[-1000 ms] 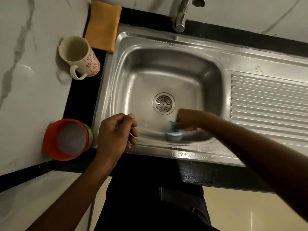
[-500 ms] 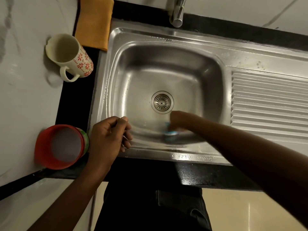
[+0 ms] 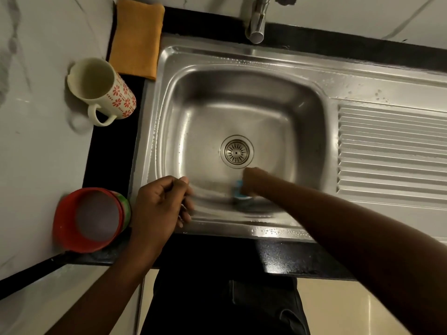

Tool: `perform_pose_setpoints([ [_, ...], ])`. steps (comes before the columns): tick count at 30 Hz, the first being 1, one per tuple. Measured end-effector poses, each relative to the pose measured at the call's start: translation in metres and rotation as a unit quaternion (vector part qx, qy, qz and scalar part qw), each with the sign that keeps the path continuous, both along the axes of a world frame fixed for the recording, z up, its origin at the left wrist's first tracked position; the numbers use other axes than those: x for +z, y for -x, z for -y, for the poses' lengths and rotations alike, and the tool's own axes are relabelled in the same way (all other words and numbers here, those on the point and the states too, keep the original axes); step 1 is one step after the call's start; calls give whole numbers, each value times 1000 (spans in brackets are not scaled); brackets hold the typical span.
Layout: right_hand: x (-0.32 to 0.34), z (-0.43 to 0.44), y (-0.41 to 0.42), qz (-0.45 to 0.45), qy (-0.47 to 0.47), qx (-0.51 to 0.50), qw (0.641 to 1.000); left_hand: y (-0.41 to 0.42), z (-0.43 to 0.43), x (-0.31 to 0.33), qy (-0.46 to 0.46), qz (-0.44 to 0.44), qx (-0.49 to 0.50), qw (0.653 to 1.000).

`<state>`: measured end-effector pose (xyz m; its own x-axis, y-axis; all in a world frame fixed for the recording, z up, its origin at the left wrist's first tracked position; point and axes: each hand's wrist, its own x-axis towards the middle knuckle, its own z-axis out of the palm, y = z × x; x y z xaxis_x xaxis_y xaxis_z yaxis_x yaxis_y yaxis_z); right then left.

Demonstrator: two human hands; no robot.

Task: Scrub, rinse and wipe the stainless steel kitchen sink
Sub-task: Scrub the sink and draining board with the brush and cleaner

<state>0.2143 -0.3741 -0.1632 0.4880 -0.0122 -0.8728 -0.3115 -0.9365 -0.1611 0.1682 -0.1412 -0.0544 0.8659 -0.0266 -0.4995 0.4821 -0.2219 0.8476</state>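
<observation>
Stainless steel sink [image 3: 242, 56]: sitting set into a black desk [image 3: 290, 259], one deep basin on the left, a ribbed draining board [image 3: 391, 151] running off to the right. Water drops are lying along the near and far rims. A round drain [image 3: 236, 151] is sitting in the middle of the basin floor. A chrome tap [image 3: 257, 22] is standing behind the basin, its spout pointing down over the back rim.

Right hand [image 3: 254, 180]: reaching down into the basin, just in front of the drain, its grip closing around a blue scrubber [image 3: 239, 189] that is pressing against the basin floor near the front wall. Hand and scrubber are both showing blurred.

Left hand [image 3: 159, 204]: hovering over the front left corner of the sink, fingers curling in loosely toward the palm, holding nothing that I can make out.

Orange cloth [image 3: 136, 37]: lying folded flat on the desk beside the back left corner of the sink.

Cream mug [image 3: 101, 90]: patterned with red flowers, standing just in front of the cloth with its handle facing the near side.

Red bowl [image 3: 89, 218]: sitting near the desk's front edge, left of the sink, nested in what is looking like a green one beneath it.

Surroundings: pale marbled stone is covering the surface to the left and the wall behind the tap. Cream floor tiles are showing below the desk edge, along with the person's dark trousers [image 3: 225, 298].
</observation>
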Motion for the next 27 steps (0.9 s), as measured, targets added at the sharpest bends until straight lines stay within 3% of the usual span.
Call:
perform_pose_setpoints([
  [2, 8, 34, 15, -10, 86, -1, 996, 1, -1, 0, 4, -2, 4, 1000],
  [4, 12, 34, 16, 3, 105, 46, 993, 2, -2, 0, 4, -5, 5, 1000],
  [6, 10, 5, 8, 12, 45, 48, 998, 3, -1, 2, 1, -4, 1, 1000],
  [9, -4, -57, -10, 17, -82, -72, 994, 6, 0, 3, -7, 3, -5, 1000],
  [12, -11, -79, -14, 33, -127, -132, 983, 7, -1, 4, -8, 13, -6, 1000],
  [16, 1, -4, -2, -31, -7, 49, 998, 14, -2, 1, 0, 7, 12, 1000],
  [19, 26, 54, 1, -71, 99, 126, 984, 19, -2, 1, 9, 1, 16, 1000],
  [21, 47, 64, -3, -106, 118, 152, 976, 21, -2, 2, 12, 4, 17, 1000],
  [27, 58, -6, -14, -34, -72, 30, 996, 21, 2, 3, 9, 11, 19, 1000],
])
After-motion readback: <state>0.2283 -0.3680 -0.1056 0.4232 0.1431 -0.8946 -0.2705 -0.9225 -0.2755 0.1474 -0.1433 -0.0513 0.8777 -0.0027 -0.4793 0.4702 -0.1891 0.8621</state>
